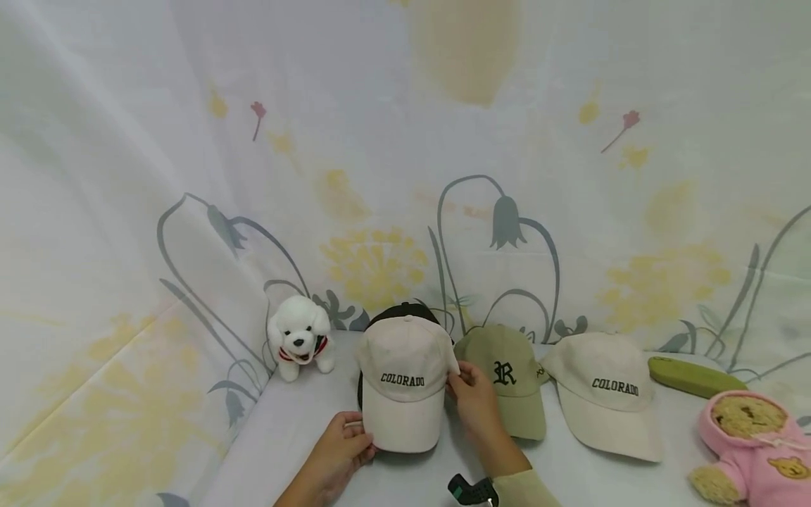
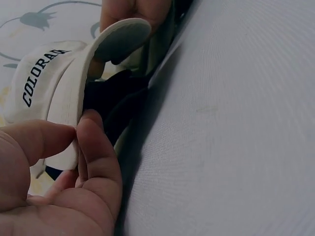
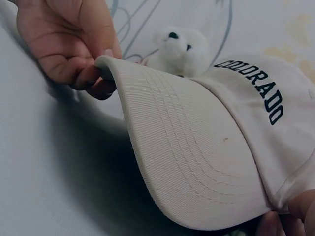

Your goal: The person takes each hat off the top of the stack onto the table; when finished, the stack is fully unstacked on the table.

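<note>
You hold a cream "COLORADO" cap (image 1: 404, 384) in both hands, just below the centre of the head view, its brim toward the bottom of the frame. Your left hand (image 1: 341, 451) pinches the brim's edge between thumb and fingers at the cap's lower left; your right hand (image 1: 476, 401) grips the crown's lower edge on the right side. A black cap (image 1: 405, 309) shows behind it, mostly hidden. A white plush dog (image 1: 300, 339) with a red-trimmed collar stands to the left on a white surface (image 1: 266, 451). To the right of the held cap, an olive cap (image 1: 505, 387) marked "R" sits beside a second cream "COLORADO" cap (image 1: 605, 398). Farther right lies a long green object (image 1: 697, 377), with a teddy bear (image 1: 754, 458) in a pink hoodie at the lower right corner, before a flower-printed fabric backdrop (image 1: 380, 141)
</note>
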Tool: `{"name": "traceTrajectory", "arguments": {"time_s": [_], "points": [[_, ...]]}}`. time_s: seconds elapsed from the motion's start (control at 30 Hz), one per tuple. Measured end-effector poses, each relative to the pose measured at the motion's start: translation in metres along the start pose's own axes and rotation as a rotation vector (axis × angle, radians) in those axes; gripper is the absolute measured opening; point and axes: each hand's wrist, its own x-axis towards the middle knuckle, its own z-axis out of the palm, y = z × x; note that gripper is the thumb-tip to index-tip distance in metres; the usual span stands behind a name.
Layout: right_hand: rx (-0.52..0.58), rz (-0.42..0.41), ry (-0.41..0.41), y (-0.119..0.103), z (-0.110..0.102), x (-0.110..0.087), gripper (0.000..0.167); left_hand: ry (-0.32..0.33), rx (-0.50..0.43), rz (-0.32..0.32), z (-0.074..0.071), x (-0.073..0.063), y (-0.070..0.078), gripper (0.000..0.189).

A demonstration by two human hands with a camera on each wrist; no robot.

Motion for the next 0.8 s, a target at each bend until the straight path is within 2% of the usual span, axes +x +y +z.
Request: {"name": "traceTrajectory", "arguments": {"time_s": [0.27,0.4,0.6,0.8], "points": [[0.008,-0.016,0.003,-0.007,-0.008,-0.009,0.033,-0.030,-0.015,0.013,0.003,-0.006,0.000,0.056],[-0.039,-0.039,0.008,-0.011,-0.015,-0.011,0.031,-0.057,-0.013,0.030,0.007,-0.008,0.001,0.054],[-0.106,-0.035,0.020,-0.017,-0.028,-0.018,0.030,-0.086,-0.006,0.007,0.016,-0.015,0.000,0.050],[-0.119,-0.032,0.022,-0.023,-0.039,-0.028,0.031,-0.097,0.002,-0.015,0.026,-0.022,0.000,0.046]]}}
